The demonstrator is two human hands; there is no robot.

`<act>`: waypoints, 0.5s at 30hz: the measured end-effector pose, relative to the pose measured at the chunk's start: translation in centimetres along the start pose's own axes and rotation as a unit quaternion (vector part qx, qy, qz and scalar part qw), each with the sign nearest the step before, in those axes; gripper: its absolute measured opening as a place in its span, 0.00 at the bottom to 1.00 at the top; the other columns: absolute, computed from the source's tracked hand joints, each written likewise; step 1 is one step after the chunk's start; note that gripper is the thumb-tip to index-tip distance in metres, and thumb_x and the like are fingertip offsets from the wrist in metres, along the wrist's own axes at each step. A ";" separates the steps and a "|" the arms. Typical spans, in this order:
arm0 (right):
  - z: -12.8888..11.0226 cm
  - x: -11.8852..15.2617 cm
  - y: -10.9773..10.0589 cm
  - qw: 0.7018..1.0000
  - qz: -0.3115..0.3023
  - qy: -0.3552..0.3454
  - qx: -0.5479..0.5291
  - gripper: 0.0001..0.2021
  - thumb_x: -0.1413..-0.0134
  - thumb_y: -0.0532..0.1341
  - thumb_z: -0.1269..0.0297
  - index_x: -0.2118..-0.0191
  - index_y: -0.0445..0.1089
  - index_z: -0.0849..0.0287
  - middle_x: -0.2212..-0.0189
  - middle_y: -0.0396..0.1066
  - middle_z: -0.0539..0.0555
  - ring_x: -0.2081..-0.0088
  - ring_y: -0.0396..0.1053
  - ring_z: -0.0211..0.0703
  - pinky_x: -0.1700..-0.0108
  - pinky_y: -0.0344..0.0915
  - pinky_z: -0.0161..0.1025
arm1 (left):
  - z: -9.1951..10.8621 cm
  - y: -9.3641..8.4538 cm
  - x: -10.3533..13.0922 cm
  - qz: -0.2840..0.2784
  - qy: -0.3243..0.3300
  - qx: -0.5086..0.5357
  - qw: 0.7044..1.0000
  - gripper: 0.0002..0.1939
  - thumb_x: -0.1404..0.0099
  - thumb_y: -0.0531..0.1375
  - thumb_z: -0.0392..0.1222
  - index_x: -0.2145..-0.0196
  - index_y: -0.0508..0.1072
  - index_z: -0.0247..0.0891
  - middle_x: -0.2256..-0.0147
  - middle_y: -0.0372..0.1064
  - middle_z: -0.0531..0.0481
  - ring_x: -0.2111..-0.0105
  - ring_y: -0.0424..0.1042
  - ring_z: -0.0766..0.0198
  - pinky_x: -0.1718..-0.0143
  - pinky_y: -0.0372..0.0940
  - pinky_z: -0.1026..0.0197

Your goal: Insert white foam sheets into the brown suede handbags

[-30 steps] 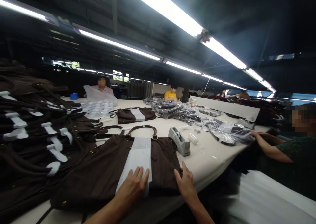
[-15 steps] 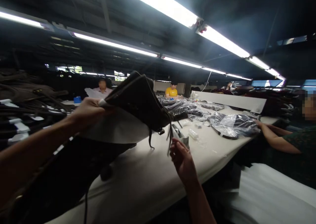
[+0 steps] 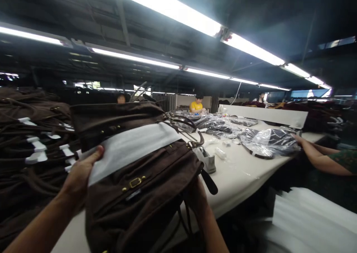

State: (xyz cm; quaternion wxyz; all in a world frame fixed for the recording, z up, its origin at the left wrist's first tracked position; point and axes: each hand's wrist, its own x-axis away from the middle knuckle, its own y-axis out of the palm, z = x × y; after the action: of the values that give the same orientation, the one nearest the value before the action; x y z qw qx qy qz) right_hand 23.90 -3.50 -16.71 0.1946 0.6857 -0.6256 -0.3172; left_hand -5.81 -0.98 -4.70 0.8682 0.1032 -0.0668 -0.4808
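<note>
A dark brown bag with brass buckles and thin straps is held up before me, its flap raised. Across the opening lies a white sheet. My left hand grips the left edge where flap and sheet meet, thumb on top. On the right, my right hand is against the bag's side; its fingers are hidden behind the fabric.
Brown bags with white tags are heaped at left. The pale table bears a small grey box and plastic-wrapped items. At right a person's hands touch a wrapped bag. White sheets lie lower right.
The bag has turned and come lower, so its buckled front and the white sheet now show. My right hand has moved from the dangling straps to the bag's side.
</note>
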 end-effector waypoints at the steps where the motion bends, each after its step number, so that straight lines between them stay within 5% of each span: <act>1: 0.0 -0.4 -0.8 1.000 0.026 0.002 0.007 0.22 0.36 0.50 0.50 0.67 0.75 0.59 0.63 0.78 0.56 0.53 0.73 0.44 0.55 0.72 0.40 | -2.1 -0.4 0.6 0.025 -0.016 0.019 0.999 0.09 0.44 0.67 0.43 0.67 0.76 0.35 0.76 0.72 0.52 0.74 0.74 0.60 0.65 0.76 0.54; 7: 1.4 -1.4 -4.9 0.993 0.080 0.088 0.010 0.23 0.47 0.61 0.44 0.57 0.74 0.60 0.59 0.77 0.60 0.49 0.72 0.53 0.49 0.70 0.51 | -12.2 -2.9 4.2 0.100 -0.124 0.064 0.985 0.04 0.42 0.63 0.29 0.67 0.75 0.33 0.71 0.75 0.52 0.72 0.74 0.67 0.50 0.71 0.56; 11: 3.3 -2.9 -5.5 0.977 0.155 0.052 0.138 0.24 0.59 0.71 0.60 0.54 0.71 0.61 0.60 0.78 0.58 0.56 0.75 0.52 0.51 0.72 0.47 | -13.5 -3.6 5.8 0.101 -0.137 0.075 0.983 0.05 0.41 0.63 0.32 0.65 0.77 0.34 0.67 0.77 0.50 0.64 0.76 0.63 0.48 0.70 0.57; 15: 3.5 -6.1 -6.3 0.912 0.154 0.028 0.380 0.18 0.56 0.65 0.65 0.56 0.71 0.62 0.57 0.78 0.57 0.57 0.76 0.49 0.53 0.72 0.43 | -12.6 -3.7 7.8 0.069 -0.170 0.065 0.981 0.08 0.40 0.62 0.33 0.61 0.77 0.36 0.63 0.77 0.49 0.58 0.76 0.59 0.51 0.72 0.57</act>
State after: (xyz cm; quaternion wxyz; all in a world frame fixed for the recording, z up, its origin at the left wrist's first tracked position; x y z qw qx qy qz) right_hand 26.02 3.87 -22.21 -0.0163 0.6115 -0.7911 -0.0020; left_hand -1.98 -8.04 -17.71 0.8665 0.0714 -0.2517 -0.4251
